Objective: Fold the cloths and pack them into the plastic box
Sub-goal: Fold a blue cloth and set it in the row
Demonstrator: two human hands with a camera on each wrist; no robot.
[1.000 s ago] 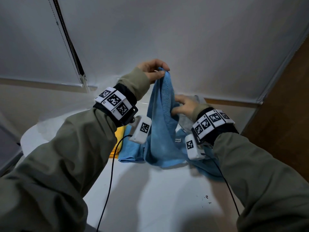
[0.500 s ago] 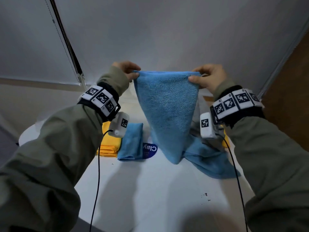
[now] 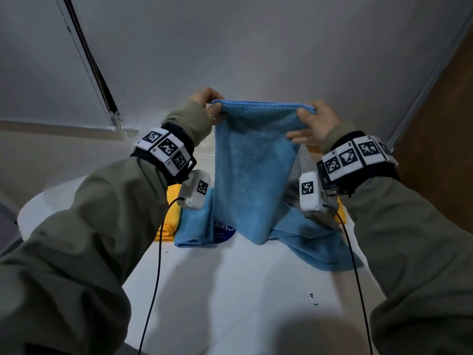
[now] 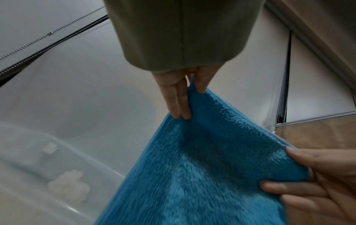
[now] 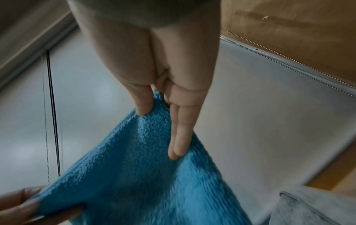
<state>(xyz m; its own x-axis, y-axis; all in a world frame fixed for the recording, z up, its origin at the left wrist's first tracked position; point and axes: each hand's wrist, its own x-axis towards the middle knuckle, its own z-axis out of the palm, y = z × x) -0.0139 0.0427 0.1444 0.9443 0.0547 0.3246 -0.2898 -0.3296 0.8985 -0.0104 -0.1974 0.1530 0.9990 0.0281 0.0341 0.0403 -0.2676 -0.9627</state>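
A blue cloth (image 3: 253,170) hangs in the air over the white table (image 3: 230,290), stretched by its top edge between my two hands. My left hand (image 3: 213,111) pinches the top left corner, thumb against fingers (image 4: 181,106). My right hand (image 3: 304,119) pinches the top right corner, and its thumb and fingers (image 5: 179,141) show in the right wrist view. The cloth's bottom tip almost reaches the table. A translucent plastic box (image 4: 38,159) stands behind the cloth, seen low in the left wrist view.
On the table behind my left wrist lie a folded blue cloth (image 3: 194,224) and a folded yellow cloth (image 3: 171,213). Another blue cloth (image 3: 320,244) lies loose at the right, with a grey cloth (image 5: 318,210) near it. A wall and blinds stand close behind.
A second ago the cloth hung bunched from my left hand with my right hand lower on its edge. My right hand has since risen to the other corner, spreading the top edge flat.
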